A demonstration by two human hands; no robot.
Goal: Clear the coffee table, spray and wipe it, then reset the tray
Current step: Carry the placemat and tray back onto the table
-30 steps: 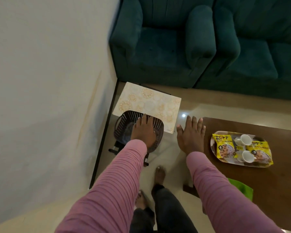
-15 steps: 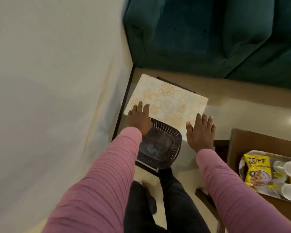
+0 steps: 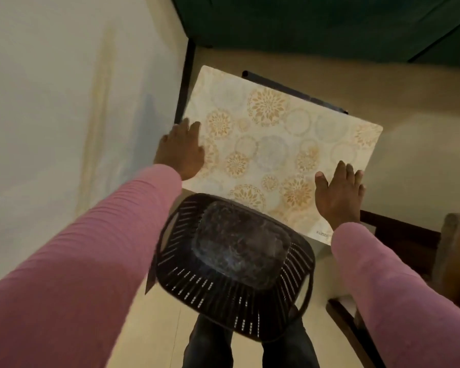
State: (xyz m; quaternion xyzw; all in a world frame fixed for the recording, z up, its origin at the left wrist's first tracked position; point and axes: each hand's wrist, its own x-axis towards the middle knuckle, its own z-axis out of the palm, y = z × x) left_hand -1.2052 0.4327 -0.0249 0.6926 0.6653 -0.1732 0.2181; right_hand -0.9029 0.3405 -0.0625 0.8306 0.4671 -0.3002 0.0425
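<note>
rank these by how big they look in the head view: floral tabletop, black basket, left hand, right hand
1. floral tabletop
2. black basket, though it sits nearer the camera, so its true size is unsure
3. left hand and right hand: they look alike, so they are not ranked

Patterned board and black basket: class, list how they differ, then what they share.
The patterned board is pale with gold flower medallions; the black basket is dark and plain. The board is flat and solid; the basket is deep with slotted walls. The left hand and right hand lie on the board, neither on the basket. Both have rounded corners.
</note>
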